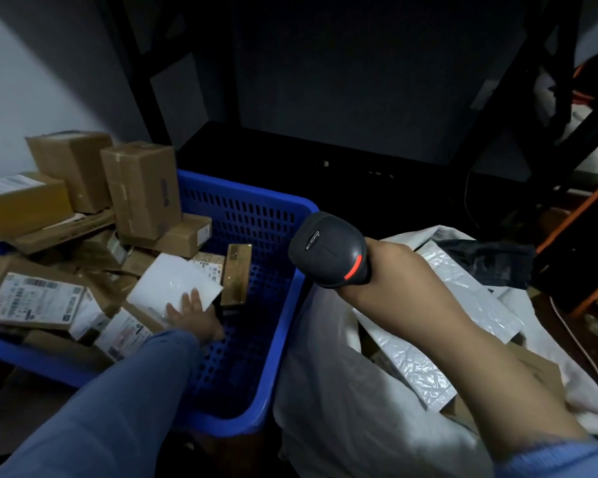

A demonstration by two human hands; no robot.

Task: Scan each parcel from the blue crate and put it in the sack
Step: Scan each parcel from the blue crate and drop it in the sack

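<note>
Head view: left hand on the next parcel, scanner held ready over the crate edge

- Your left hand [194,315] reaches deep into the blue crate [249,194]. Its fingers lie straight on the lower edge of a flat white parcel [173,281]. They rest on it and are not curled round it, so I judge it touched but not yet lifted.
- The white parcel leans tilted on the heap, with its plain side facing up. No label shows on that side, so you will likely need to turn it before the scanner can read it.
- Your right hand [390,267] is closed round the handle of the scanner [328,253]. The scanner's head sits above the crate's right rim and points toward the left hand. Held there, between crate and sack, it keeps the path from pick to scan to drop short.
- The sack [325,391] stands just beside the crate on the right, mouth open. White plastic mailers [463,298] and some cardboard already lie inside.
- Cardboard boxes [142,188] are piled high on the crate's left side, and the right part of its floor is bare. A small brown box [235,274] stands on end beside the white parcel.
- Risk, as I judge it: the heap is loose, and pulling the parcel could bring its neighbours sliding down.
- Much of the crate is still to be scanned.
</note>
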